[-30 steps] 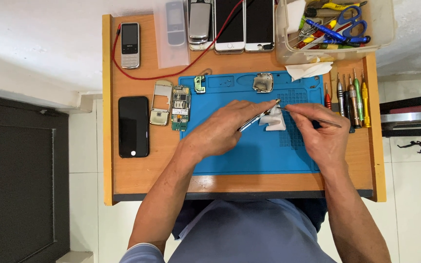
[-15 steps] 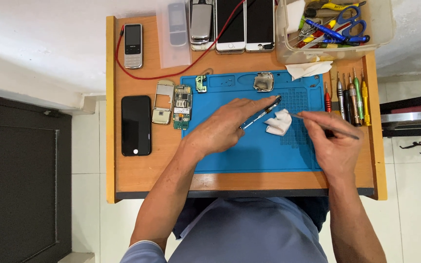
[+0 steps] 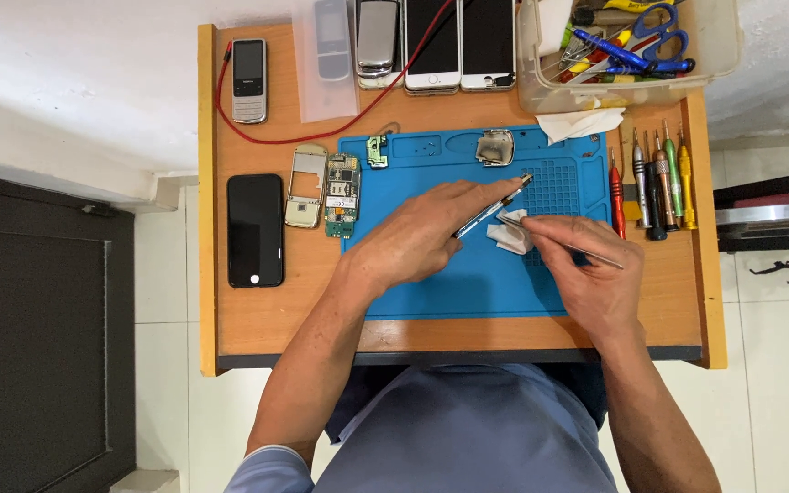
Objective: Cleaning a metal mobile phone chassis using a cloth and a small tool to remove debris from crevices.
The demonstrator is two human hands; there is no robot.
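White tissue point(image 3: 510, 236) half hidden under right hand point(image 3: 591, 274) pinching tweezers point(image 3: 559, 239); left hand point(image 3: 422, 237) grips screwdriver point(image 3: 490, 210).

Wooden desk point(image 3: 257, 329), white tiled floor point(image 3: 778, 383)

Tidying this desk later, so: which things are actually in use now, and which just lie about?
In use: left hand holding a slim tool; right hand holding tweezers; white wad; blue mat.
Lying about: black phone, screwdrivers, tool box, circuit board.
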